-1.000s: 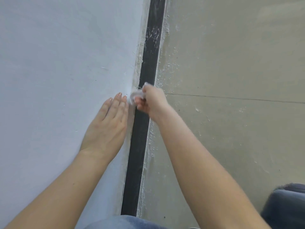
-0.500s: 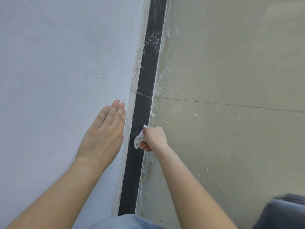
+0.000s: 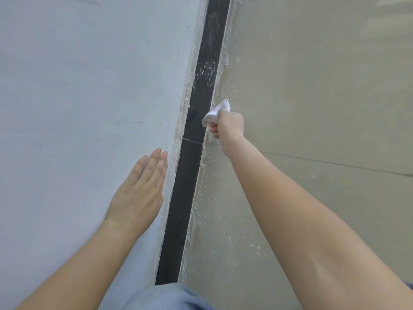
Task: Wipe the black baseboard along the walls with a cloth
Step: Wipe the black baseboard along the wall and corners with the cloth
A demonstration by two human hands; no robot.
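A black baseboard (image 3: 185,193) runs from the bottom centre up to the top of the view, between the white wall and the floor. Its far stretch carries white dust smears; the near stretch looks darker. My right hand (image 3: 228,126) grips a small bunched white cloth (image 3: 215,113) and holds it against the baseboard's right edge, just above a joint line in the strip. My left hand (image 3: 139,193) lies flat on the wall with straight fingers, left of the baseboard and nearer to me than the cloth.
The white wall (image 3: 78,97) fills the left half. A beige tiled floor (image 3: 324,86) with a grout line and white dust specks along the baseboard fills the right. My knee in blue fabric (image 3: 163,298) shows at the bottom edge.
My right hand with the cloth slid toward me along the baseboard, then moved back away to just past the joint line. My left hand stayed flat on the wall.
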